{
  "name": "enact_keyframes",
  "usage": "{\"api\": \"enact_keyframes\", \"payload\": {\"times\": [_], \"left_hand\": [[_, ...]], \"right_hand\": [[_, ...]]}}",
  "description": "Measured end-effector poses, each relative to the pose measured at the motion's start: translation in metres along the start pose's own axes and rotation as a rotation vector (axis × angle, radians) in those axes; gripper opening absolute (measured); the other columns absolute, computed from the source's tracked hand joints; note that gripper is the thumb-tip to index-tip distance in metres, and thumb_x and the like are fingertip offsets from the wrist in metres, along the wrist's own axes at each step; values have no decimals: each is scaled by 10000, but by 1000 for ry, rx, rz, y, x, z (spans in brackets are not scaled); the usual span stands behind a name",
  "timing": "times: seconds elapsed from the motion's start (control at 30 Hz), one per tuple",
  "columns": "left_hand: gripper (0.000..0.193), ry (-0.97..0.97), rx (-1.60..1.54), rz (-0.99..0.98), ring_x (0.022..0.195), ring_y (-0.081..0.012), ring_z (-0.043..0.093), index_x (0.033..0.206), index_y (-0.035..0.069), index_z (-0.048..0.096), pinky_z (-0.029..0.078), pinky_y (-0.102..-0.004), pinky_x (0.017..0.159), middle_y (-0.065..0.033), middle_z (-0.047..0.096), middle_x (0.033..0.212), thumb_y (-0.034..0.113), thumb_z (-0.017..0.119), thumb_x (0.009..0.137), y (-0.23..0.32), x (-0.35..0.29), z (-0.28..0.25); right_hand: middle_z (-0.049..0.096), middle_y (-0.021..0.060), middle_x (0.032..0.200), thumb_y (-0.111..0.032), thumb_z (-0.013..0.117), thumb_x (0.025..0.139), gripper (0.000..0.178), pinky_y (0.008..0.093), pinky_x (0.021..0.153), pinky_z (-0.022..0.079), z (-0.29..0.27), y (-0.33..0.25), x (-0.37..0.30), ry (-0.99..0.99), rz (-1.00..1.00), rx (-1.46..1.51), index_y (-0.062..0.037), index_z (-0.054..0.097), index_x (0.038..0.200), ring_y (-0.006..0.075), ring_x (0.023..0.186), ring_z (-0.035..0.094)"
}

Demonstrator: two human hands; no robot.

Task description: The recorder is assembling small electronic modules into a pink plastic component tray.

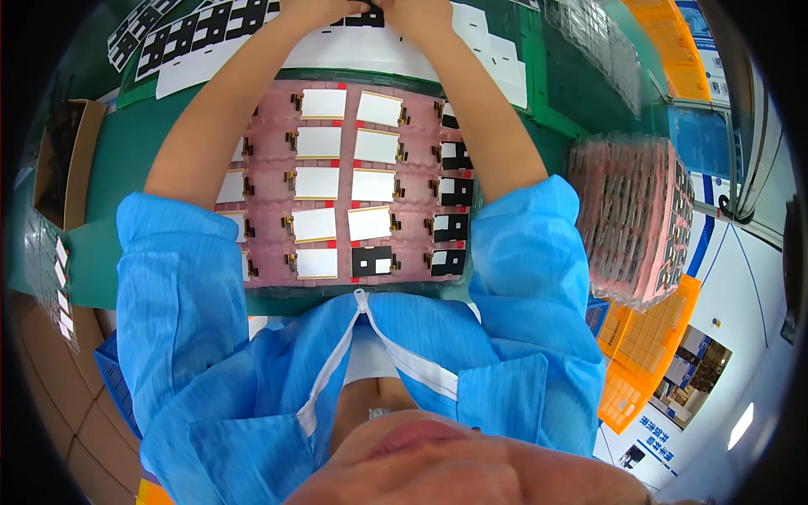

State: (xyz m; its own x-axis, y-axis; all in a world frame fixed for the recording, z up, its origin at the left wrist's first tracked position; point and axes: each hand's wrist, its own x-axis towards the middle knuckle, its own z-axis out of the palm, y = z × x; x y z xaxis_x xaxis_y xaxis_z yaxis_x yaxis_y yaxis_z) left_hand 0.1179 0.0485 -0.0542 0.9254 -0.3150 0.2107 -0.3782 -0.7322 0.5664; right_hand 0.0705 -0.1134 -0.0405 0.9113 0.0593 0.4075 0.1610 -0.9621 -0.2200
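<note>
A: Pink tray (pixel 278 109) lies below the arms, so the panels (pixel 318 183) stay within reach?

B: Yes. At twelve o'clock, left hand (pixel 324 8) and right hand (pixel 421 10) pinch a black sticker (pixel 364 17) off the sheet (pixel 370 55).

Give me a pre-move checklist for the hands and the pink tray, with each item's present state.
1. Both hands in view: not ok; left hand and right hand are cut by the top edge.
2. What the hands hold: cannot tell; only a small dark piece shows between them.
3. Pink tray lies flat on the green mat: ok.
4. Tray pockets filled: ok for those in view; white-faced parts left and middle, black-faced parts right.
5. Stack of pink trays clear of the right forearm: ok.
</note>
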Motion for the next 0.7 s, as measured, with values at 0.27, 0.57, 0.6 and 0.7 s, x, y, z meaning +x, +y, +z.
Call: {"api": "enact_keyframes", "payload": {"times": [0.27,0.57,0.6,0.7], "left_hand": [[466,-23,78,1,1058,-368,669,1078,62,750,549,-465,884,-173,675,1110,266,909,690,31,-6,-7],[328,115,112,128,1043,-366,654,1096,63,729,528,-468,889,-160,670,1077,273,775,849,-38,-25,-6],[289,-3,71,126,976,-367,656,1053,44,729,519,-464,855,-172,671,1001,247,769,851,-23,-27,-9],[232,216,-70,467,917,-369,649,1019,22,724,520,-446,827,-165,676,982,142,782,829,2,-75,-28]], "right_hand": [[668,84,812,-150,760,894,135,334,694,507,25,53,6,151,265,801,-24,711,894,211,753,629],[647,103,1062,-3,630,948,341,315,797,572,-46,20,-34,-228,556,1431,-57,522,1267,209,900,682],[642,99,1061,37,601,939,394,325,819,576,-62,29,-56,-243,176,1539,-111,535,1298,208,953,678],[604,40,1066,90,558,916,446,279,855,540,-118,35,-96,-256,250,1277,-114,587,1311,136,938,633]]}}
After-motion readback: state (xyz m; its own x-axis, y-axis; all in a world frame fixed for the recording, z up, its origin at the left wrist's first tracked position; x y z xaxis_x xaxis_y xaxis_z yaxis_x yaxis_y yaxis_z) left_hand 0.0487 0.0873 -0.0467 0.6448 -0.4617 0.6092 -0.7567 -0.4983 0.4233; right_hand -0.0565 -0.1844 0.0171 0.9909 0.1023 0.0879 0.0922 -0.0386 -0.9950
